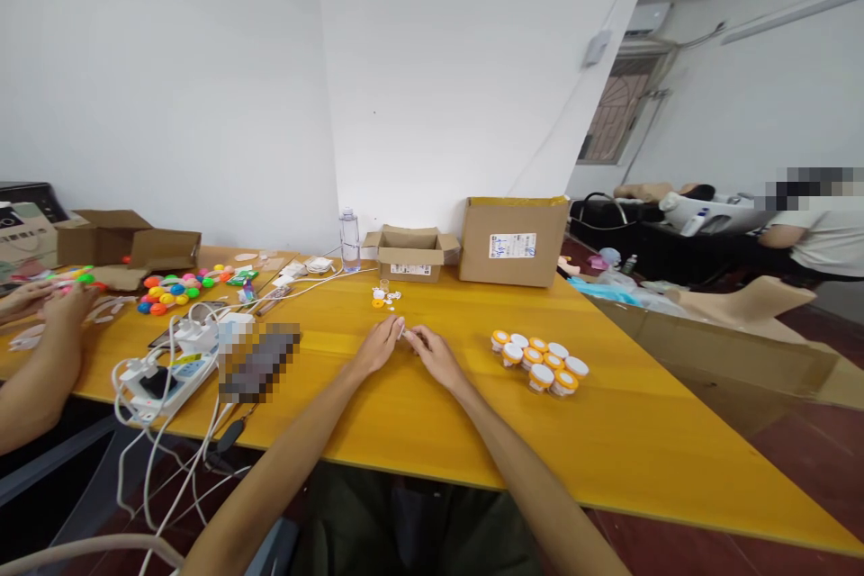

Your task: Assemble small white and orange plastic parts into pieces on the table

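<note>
- Our left hand (pixel 380 344) and right hand (pixel 436 355) meet at mid-desk (pixel 432 432), fingertips pinched together on a tiny white piece (pixel 403 333).
- Little white and orange bits (pixel 384 296) lie just beyond.
- Orange-rimmed jars (pixel 540 360) cluster to the right.
- Far back stand two cardboard boxes (pixel 514 239).

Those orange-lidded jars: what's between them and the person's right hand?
Head view: only bare yellow table lies between the right hand and the orange-lidded jars.

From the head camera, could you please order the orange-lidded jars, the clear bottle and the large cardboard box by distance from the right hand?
From the right hand:
1. Orange-lidded jars, just to its right.
2. Clear bottle, far left by the wall.
3. Large cardboard box, far right by the wall.
</note>
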`<state>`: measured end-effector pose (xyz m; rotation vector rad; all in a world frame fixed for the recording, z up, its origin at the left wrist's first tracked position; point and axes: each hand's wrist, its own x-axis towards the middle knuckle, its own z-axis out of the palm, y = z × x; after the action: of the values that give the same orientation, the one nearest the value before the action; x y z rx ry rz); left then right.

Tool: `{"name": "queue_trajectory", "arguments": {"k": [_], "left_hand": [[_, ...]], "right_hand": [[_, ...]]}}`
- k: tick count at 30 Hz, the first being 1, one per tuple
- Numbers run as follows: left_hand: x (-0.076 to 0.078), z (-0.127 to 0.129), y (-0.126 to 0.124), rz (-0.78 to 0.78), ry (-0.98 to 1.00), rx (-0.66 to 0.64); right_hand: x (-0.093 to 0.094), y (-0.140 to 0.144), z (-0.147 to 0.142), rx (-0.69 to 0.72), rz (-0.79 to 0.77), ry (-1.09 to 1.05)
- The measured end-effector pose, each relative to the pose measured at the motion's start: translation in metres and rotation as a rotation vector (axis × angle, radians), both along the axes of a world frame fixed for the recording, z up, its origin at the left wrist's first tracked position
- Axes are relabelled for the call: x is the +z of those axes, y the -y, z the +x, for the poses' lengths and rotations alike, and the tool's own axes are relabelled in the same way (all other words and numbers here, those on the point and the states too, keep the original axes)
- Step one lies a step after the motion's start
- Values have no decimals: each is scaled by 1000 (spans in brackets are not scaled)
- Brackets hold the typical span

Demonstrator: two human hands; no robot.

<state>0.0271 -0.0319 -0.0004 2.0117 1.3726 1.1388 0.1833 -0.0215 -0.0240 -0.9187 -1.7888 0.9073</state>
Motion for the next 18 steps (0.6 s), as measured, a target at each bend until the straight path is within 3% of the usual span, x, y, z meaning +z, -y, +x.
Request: {"name": "queue_trajectory", "arguments": {"k": [10,18], "left_hand": [[1,0,-2,-15,-20,22],[2,-1,-1,10,-8,9]], "right_hand": [[-5,-4,-1,-23,-32,-77],[0,-1,0,60,-27,-80]]}}
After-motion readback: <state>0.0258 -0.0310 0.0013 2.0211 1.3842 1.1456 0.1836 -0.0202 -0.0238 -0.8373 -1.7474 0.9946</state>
